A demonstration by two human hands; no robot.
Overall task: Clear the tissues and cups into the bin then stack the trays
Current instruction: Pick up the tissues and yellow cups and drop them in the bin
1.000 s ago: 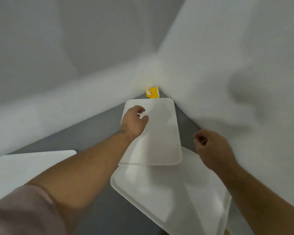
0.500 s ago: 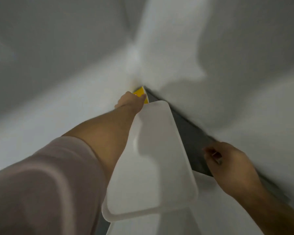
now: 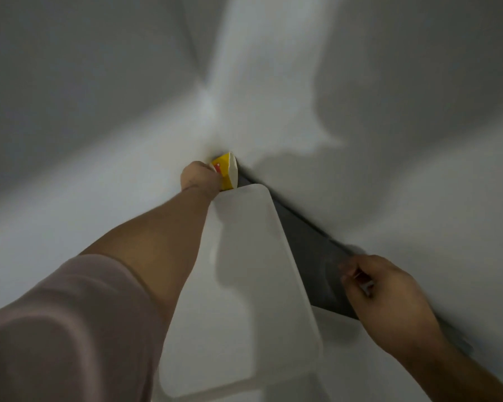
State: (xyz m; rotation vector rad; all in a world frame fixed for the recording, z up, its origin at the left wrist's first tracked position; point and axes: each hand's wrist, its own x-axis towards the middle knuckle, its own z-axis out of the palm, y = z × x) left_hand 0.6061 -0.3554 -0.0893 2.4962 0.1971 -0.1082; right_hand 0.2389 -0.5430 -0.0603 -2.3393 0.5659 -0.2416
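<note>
A yellow paper cup [image 3: 226, 173] with a red mark sits in the far corner where two white walls meet. My left hand [image 3: 198, 177] is stretched out to it and closed around its left side. A white tray [image 3: 244, 285] lies lengthwise under that arm, its near end resting on a second white tray [image 3: 349, 372]. My right hand [image 3: 386, 291] hovers low on the right over the dark table, fingers curled; a small grey thing shows between them, too blurred to name.
White walls [image 3: 389, 140] close off the table on the left and right and meet at the corner. A strip of dark table [image 3: 305, 250] shows between the upper tray and the right wall.
My left hand reached from the tray to the corner and closed on the yellow cup. The view moved forward and closer. My right hand dropped back toward the right wall.
</note>
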